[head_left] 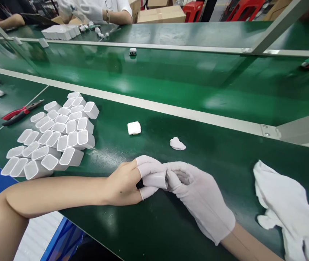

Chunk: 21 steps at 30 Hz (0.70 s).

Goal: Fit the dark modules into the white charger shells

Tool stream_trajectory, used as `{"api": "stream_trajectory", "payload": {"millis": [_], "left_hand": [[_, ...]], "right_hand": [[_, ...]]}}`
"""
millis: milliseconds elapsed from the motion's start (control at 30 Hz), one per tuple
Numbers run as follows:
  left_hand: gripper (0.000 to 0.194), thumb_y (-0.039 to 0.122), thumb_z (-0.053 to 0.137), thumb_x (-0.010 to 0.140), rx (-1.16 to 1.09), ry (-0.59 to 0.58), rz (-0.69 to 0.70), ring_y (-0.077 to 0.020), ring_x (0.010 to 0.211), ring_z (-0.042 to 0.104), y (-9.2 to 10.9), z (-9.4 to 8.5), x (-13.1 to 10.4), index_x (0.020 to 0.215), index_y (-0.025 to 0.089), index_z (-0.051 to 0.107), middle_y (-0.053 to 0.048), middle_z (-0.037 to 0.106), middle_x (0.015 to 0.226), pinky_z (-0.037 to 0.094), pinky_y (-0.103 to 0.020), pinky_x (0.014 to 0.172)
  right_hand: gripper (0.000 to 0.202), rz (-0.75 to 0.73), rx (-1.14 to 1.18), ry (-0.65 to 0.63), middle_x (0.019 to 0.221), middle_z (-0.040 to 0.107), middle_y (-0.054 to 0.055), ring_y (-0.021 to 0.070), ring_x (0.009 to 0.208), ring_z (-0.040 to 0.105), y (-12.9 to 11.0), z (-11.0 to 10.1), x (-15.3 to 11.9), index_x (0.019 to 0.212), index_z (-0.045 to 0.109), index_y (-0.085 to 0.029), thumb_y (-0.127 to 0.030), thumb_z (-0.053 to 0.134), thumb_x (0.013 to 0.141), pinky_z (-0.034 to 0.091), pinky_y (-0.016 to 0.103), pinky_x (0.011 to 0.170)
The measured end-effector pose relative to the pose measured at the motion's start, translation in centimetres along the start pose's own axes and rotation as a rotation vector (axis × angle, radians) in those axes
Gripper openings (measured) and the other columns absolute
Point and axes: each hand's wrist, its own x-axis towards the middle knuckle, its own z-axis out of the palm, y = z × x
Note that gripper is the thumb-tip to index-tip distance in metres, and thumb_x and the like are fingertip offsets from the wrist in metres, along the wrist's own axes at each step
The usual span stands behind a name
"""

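Observation:
My left hand (132, 179), with white cots on its fingers, is closed around a small white plastic case (155, 180) above the green bench. In a full white glove, my right hand (195, 192) pinches the right end of the same case between thumb and fingers. What the right fingertips touch inside that end is hidden. Beyond my hands lie a small white block (134, 128) and a crumpled white scrap (177, 144). Many white open-topped cases (71, 156) stand grouped to the left of my left hand.
Red-and-black pliers (22, 112) lie at the left. A loose white glove (282, 203) rests at the right. Past a metal rail (154, 105) runs a green conveyor (171, 79) carrying small parts. A gloved co-worker's hand (91, 11) is across it. A blue bin (59, 235) sits below the bench.

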Motion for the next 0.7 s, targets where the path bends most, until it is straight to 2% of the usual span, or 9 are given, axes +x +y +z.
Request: {"api": "stream_trajectory", "payload": {"millis": [167,367,533,700], "left_hand": [[0.045,0.012,0.058,0.084,0.008,-0.037,0.013,-0.0211,0.101,0.064,0.1,-0.2,0.1,0.127,0.022,0.049,-0.009,0.062,0.109,0.058,-0.035,0.083],[0.039,0.019,0.058,0.087,0.021,-0.053,-0.003,-0.0232,0.101,0.064,0.1,-0.2,0.0,0.125,0.020,0.050,-0.012,0.063,0.111,0.059,-0.037,0.080],[0.042,0.018,0.062,0.086,-0.016,-0.046,-0.006,-0.0221,0.100,0.065,-0.1,-0.3,0.0,0.126,0.019,0.050,-0.012,0.064,0.111,0.059,-0.037,0.079],[0.039,0.020,0.063,0.086,-0.044,-0.050,-0.006,-0.0210,0.095,0.065,-0.1,-0.4,0.2,0.123,0.019,0.052,-0.011,0.065,0.106,0.058,-0.036,0.077]], "right_hand": [[0.011,-0.003,-0.015,0.003,0.074,0.071,0.000,0.0129,0.067,0.067,0.4,0.0,0.2,0.081,0.069,-0.020,-0.025,0.059,0.082,0.052,0.019,0.061],[0.019,-0.041,-0.005,-0.010,0.069,0.069,0.000,0.0148,0.061,0.064,1.0,-0.1,0.2,0.088,0.071,-0.021,-0.033,0.058,0.085,0.051,0.025,0.056],[0.018,-0.104,-0.200,0.057,0.072,0.070,-0.003,0.0157,0.062,0.064,1.9,0.0,-0.1,0.091,0.072,-0.027,-0.031,0.055,0.087,0.049,0.028,0.057],[0.018,-0.254,-0.351,0.167,0.082,0.073,-0.004,0.0169,0.068,0.067,2.3,0.3,-0.3,0.092,0.071,-0.029,-0.027,0.054,0.088,0.051,0.030,0.061]]}}
